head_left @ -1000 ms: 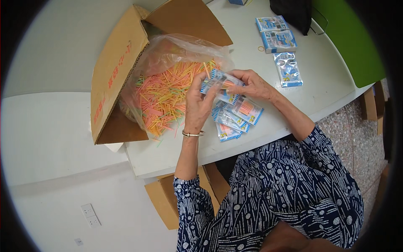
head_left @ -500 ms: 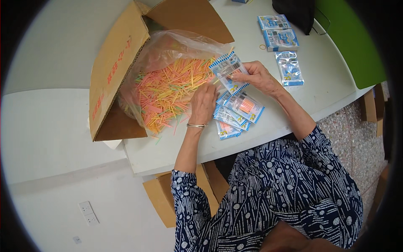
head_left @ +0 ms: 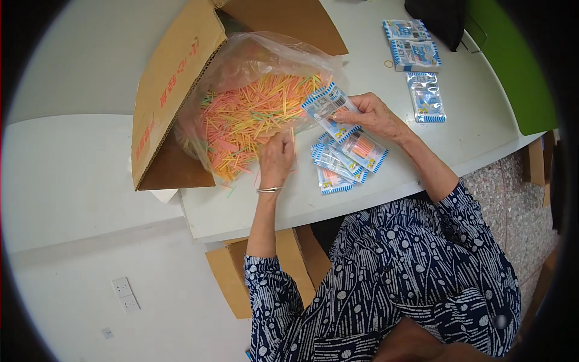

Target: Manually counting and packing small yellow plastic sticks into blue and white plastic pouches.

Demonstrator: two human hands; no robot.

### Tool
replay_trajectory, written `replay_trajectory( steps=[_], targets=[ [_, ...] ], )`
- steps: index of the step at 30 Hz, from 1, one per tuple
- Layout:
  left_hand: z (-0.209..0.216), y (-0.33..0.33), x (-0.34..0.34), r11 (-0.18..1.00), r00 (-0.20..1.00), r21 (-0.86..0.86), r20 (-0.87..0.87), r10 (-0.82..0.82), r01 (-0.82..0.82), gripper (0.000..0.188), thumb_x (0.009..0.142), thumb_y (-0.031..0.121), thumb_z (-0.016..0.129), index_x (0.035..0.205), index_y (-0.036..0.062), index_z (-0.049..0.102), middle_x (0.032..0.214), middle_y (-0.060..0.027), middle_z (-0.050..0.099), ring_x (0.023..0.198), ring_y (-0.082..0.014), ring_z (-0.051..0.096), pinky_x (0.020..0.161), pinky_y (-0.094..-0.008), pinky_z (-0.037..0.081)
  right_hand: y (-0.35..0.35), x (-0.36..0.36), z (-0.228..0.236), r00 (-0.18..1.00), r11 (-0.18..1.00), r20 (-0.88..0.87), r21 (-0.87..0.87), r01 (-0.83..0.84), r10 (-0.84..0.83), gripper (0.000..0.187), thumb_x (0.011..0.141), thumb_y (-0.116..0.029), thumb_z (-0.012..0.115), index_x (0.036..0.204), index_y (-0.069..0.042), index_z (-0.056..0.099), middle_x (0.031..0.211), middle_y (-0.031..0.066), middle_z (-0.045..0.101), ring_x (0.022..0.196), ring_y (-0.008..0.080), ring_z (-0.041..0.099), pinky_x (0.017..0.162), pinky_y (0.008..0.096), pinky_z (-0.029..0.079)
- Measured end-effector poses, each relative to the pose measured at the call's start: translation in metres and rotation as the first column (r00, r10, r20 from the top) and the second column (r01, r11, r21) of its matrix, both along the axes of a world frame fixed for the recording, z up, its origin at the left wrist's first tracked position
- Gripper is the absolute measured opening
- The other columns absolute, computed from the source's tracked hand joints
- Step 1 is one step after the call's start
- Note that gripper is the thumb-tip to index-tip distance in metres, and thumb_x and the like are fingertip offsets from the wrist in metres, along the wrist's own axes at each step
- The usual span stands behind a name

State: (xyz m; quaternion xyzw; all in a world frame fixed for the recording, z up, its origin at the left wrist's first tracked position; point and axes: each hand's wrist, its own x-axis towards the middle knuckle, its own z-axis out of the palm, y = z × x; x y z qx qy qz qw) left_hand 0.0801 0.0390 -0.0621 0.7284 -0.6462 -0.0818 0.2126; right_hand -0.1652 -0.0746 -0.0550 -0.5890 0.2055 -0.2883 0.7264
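Packet (head_left: 326, 109), pinched by thumb and fingers of the right hand (head_left: 381, 118), hangs beside a pile (head_left: 366, 149) on the table (head_left: 395, 176). I judge it light, limp, slippery, best held by an edge; the left hand (head_left: 275, 160) curls beside loose sticks (head_left: 247, 108), its grip unclear to me.

Pinching a blue-and-white packet (head_left: 324, 107) in the right fingers (head_left: 351, 116); curling the left fingers (head_left: 282, 142) beside pastel sticks (head_left: 259, 102), heaped in a clear bag (head_left: 253, 55) inside a cardboard box (head_left: 192, 69). With overlapping packets (head_left: 363, 149) on the bench (head_left: 301, 202) near the right fingers.
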Motion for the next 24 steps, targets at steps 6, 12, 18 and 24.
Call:
replay_trajectory(
  steps=[6,12,18,24],
  targets=[
    [-0.012,-0.006,-0.022,0.988,0.954,-0.149,0.300,0.001,0.046,0.016,0.078,0.002,0.056,0.093,0.0002,0.049,0.065,-0.0215,0.057,0.065,-0.0380,0.059,0.057,-0.0459,0.046,0.006,0.001,-0.006,0.999,0.999,0.019,0.007,-0.037,0.037,0.030,0.086,-0.023,0.065,0.103,0.002,0.066,0.086,0.0033,0.067,0.074,0.0038,0.056,0.065,0.0201,0.046],
    [-0.001,-0.001,-0.009,0.999,0.977,0.035,0.212,0.013,-0.021,0.027,0.077,0.001,0.055,0.103,0.0009,0.046,0.074,-0.0242,0.058,0.068,-0.0390,0.058,0.058,-0.0456,0.046,0.005,0.001,-0.006,0.995,0.996,-0.064,-0.025,-0.083,0.081,0.030,0.087,-0.019,0.064,0.105,0.004,0.065,0.087,0.0020,0.067,0.075,0.0021,0.055,0.065,0.0188,0.045],
    [0.047,-0.009,-0.010,0.993,0.922,-0.114,-0.387,-0.034,-0.011,0.034,0.083,0.003,0.059,0.114,0.0005,0.045,0.069,-0.0090,0.056,0.061,-0.0178,0.056,0.058,-0.0285,0.045,0.005,0.002,-0.010,0.991,0.994,-0.067,0.011,-0.113,0.113,0.029,0.087,-0.021,0.064,0.103,0.003,0.067,0.084,0.0011,0.067,0.072,0.0018,0.054,0.063,0.0184,0.044],
    [0.100,-0.028,-0.054,0.931,0.690,-0.358,-0.691,-0.214,-0.069,0.045,0.088,-0.001,0.056,0.128,0.0039,0.038,0.078,-0.0012,0.057,0.075,-0.0071,0.054,0.065,-0.0212,0.044,0.005,0.000,-0.008,0.991,0.994,-0.081,-0.015,-0.110,0.108,0.030,0.085,-0.026,0.066,0.096,0.001,0.070,0.075,0.0019,0.066,0.065,0.0028,0.054,0.057,0.0204,0.043]
  ],
)
